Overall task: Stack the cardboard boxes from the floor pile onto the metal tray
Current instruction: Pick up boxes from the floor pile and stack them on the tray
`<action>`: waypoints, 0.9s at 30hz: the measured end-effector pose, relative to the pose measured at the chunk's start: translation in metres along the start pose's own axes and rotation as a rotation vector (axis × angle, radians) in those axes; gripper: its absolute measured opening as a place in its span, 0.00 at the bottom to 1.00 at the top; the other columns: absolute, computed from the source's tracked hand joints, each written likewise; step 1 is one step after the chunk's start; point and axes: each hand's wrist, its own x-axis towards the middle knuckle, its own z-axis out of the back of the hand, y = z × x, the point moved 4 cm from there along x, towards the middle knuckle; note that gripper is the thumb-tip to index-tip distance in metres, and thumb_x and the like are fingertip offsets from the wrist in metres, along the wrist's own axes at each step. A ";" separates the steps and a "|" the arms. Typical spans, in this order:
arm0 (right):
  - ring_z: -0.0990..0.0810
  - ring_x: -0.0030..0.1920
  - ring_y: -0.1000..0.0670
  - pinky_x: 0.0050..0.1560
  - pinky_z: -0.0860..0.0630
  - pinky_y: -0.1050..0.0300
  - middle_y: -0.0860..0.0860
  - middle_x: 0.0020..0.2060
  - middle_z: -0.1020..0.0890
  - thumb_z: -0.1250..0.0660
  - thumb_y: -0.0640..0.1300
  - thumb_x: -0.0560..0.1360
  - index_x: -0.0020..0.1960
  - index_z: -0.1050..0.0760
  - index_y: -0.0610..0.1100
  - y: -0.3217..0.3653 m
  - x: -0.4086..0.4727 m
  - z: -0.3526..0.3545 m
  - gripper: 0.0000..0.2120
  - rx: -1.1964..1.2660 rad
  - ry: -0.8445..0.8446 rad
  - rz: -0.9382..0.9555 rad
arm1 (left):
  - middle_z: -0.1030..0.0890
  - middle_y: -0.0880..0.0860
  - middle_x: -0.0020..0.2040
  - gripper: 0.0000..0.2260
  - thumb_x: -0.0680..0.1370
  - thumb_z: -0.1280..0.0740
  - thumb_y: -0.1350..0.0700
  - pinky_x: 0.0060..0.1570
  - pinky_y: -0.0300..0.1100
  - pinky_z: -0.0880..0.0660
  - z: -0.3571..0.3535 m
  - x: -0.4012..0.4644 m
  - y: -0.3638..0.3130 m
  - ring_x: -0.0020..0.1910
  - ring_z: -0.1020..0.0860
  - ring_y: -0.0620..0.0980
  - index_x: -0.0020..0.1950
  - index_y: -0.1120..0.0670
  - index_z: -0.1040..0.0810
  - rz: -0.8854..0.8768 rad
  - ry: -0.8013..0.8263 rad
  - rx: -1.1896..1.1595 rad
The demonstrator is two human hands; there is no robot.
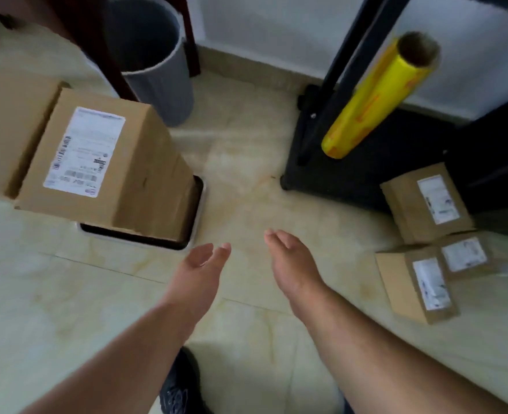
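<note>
Because the tall stack of brown cardboard boxes point(103, 162) already stands in the shallow dark metal tray with a pale rim point(145, 239) at the left, its top box lying label-up, that side looks like the finished part of the job; a second brown box top point(10, 127) sits just beside it at the left edge, though its footing is hidden. The white shipping label point(85, 147) on the top box carries barcodes and lines of print too blurred to read, and no brand can be made out. Behind the stack a grey ribbed plastic bin point(157, 82) stands by a dark wooden furniture leg point(103, 49). In the middle the left hand point(202, 264) and the right hand point(291, 258) hang over bare pale floor tile with palms facing one another, fingers straight and relaxed, holding nothing, which I judge to be a posture ready to clasp the next box from both sides. Further right a yellow roll of plastic wrap point(375, 97) leans on a black metal stand point(351, 162). At the far right the floor pile of small brown cardboard boxes point(426, 234) lies well apart from the tray, three showing, their white labels likewise illegible.
</note>
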 end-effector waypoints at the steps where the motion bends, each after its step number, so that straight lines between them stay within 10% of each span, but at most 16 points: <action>1: 0.28 0.74 0.50 0.70 0.33 0.57 0.51 0.75 0.26 0.38 0.61 0.81 0.78 0.30 0.46 -0.010 0.003 0.019 0.30 0.008 -0.024 -0.015 | 0.23 0.45 0.71 0.28 0.79 0.34 0.35 0.71 0.50 0.32 -0.017 -0.001 -0.006 0.69 0.24 0.53 0.75 0.47 0.27 -0.011 0.011 0.026; 12: 0.29 0.75 0.47 0.67 0.34 0.54 0.50 0.77 0.28 0.38 0.58 0.83 0.79 0.33 0.45 -0.136 0.014 0.248 0.29 0.111 -0.240 -0.207 | 0.27 0.45 0.75 0.28 0.80 0.34 0.37 0.71 0.49 0.33 -0.239 -0.021 -0.023 0.72 0.28 0.52 0.78 0.45 0.31 -0.099 0.184 0.372; 17: 0.25 0.59 0.47 0.56 0.32 0.56 0.46 0.68 0.22 0.37 0.53 0.83 0.71 0.25 0.43 -0.203 0.031 0.338 0.22 0.114 -0.353 -0.284 | 0.29 0.47 0.77 0.31 0.80 0.36 0.37 0.65 0.45 0.34 -0.347 -0.014 -0.018 0.73 0.28 0.54 0.80 0.47 0.34 -0.134 0.241 0.519; 27: 0.26 0.73 0.43 0.67 0.29 0.52 0.46 0.77 0.27 0.37 0.55 0.82 0.81 0.35 0.44 -0.302 0.108 0.426 0.31 0.006 -0.364 -0.351 | 0.20 0.55 0.68 0.42 0.69 0.34 0.32 0.67 0.51 0.26 -0.501 0.022 0.049 0.64 0.20 0.59 0.80 0.47 0.35 0.095 0.246 0.503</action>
